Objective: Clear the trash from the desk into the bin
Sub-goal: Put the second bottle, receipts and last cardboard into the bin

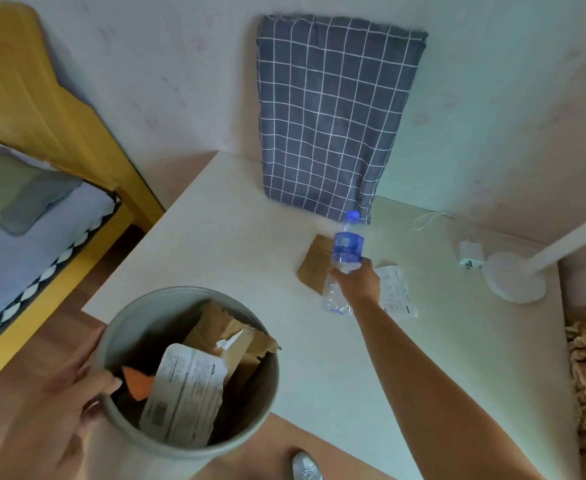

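Right hand (pixel 355 280) clasps clear blue-capped plastic bottle (pixel 344 261); left hand (pixel 80 386) grips grey round bin (pixel 187 441) rim. Next: carry bottle leftward, release over bin.

The desk (pixel 236 258) had a smooth, matt, cream top. The bottle (pixel 345 251) was clear, glossy plastic with a shiny blue label and blue cap. At its 9 o'clock lay a piece of matt brown card (pixel 314 268); at its 4 o'clock, a printed white wrapper (pixel 397 292), slightly shiny. The bin (pixel 167 441) looked like smooth, matt grey plastic, and held torn brown cardboard (pixel 229 337) with rough edges. At 12 o'clock the cushion (pixel 333 112) was soft grey cloth with white checks. The lamp (pixel 516 277) base was smooth white plastic.
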